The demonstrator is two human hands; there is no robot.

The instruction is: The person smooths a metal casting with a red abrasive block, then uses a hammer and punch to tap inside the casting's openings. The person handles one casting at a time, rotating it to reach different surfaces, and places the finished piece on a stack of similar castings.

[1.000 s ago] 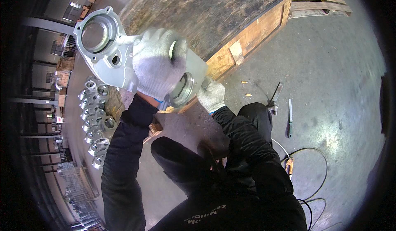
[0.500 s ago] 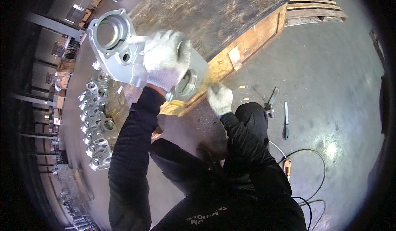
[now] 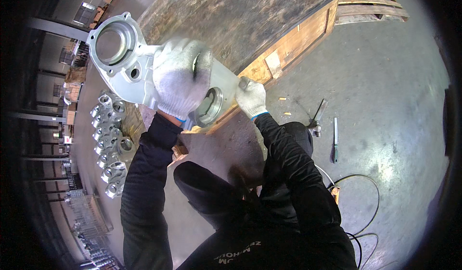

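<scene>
A large grey cast-metal housing (image 3: pixel 126 60) with round flanged openings is lifted in front of me, over the edge of a dark wooden board (image 3: pixel 240 14). My left hand (image 3: pixel 180 77), in a white knit glove, grips the housing's middle from above. My right hand (image 3: pixel 250 96), also gloved, holds the housing's right end, just beside its lower round opening (image 3: pixel 208 108). Both sleeves are black.
Several similar metal castings (image 3: pixel 109 140) lie in rows on the floor at the left. A wooden crate side (image 3: pixel 288 43) runs under the board, with a pallet (image 3: pixel 373 2) beyond. A hammer (image 3: pixel 316 118), a flat tool (image 3: pixel 335 145) and black cables (image 3: pixel 361 212) lie on the concrete at the right.
The housing has been raised and swung up toward the left. My right hand let go for a moment, then moved back up onto the housing's right end.
</scene>
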